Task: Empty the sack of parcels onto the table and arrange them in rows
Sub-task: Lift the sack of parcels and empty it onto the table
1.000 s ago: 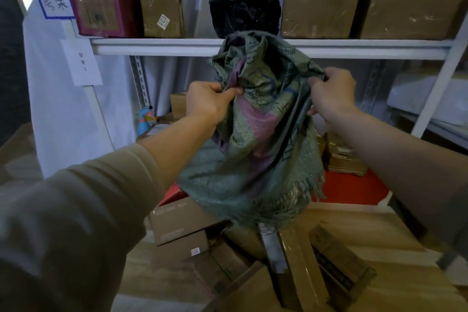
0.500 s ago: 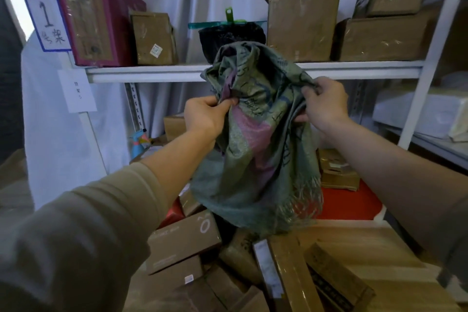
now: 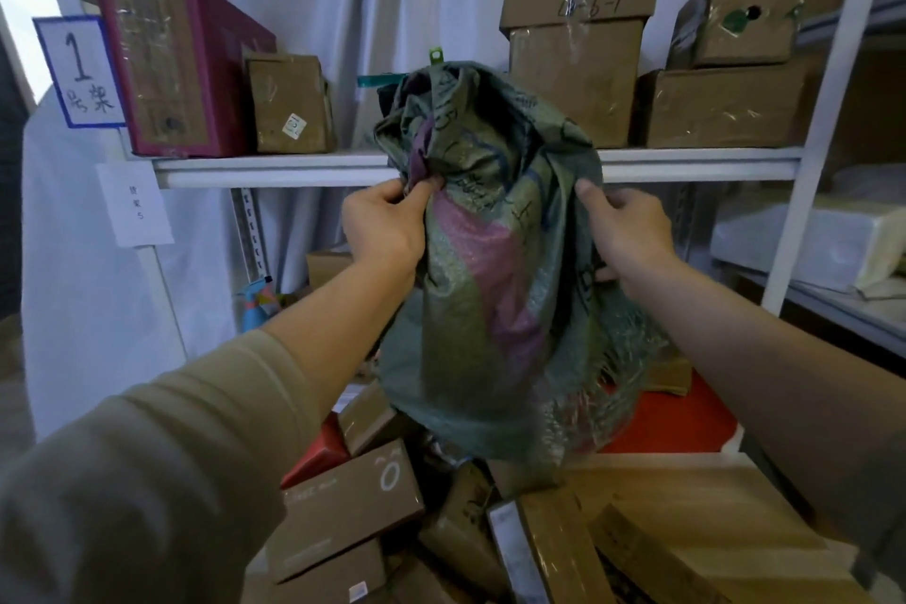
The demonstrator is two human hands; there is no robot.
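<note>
A green woven sack [image 3: 490, 270] with a pink stripe hangs upside down in front of me, its frayed mouth facing the table. My left hand [image 3: 382, 226] pinches its bunched fabric on the left side. My right hand [image 3: 622, 226] grips the fabric on the right. Under the sack lies a loose pile of brown cardboard parcels [image 3: 353, 505] on the wooden table [image 3: 711, 490]. A red parcel [image 3: 318, 454] shows at the pile's left edge. What is inside the sack is hidden.
A white shelf [image 3: 274, 167] runs behind the sack with a maroon box [image 3: 176, 64] and several taped cardboard boxes [image 3: 578, 64] on it. A red surface [image 3: 681, 417] lies behind the table. White uprights [image 3: 828, 108] stand at the right.
Both hands have lowered in the picture with the sack still gripped, and my view has tilted up. More parcels lie spread under the sack's mouth.
</note>
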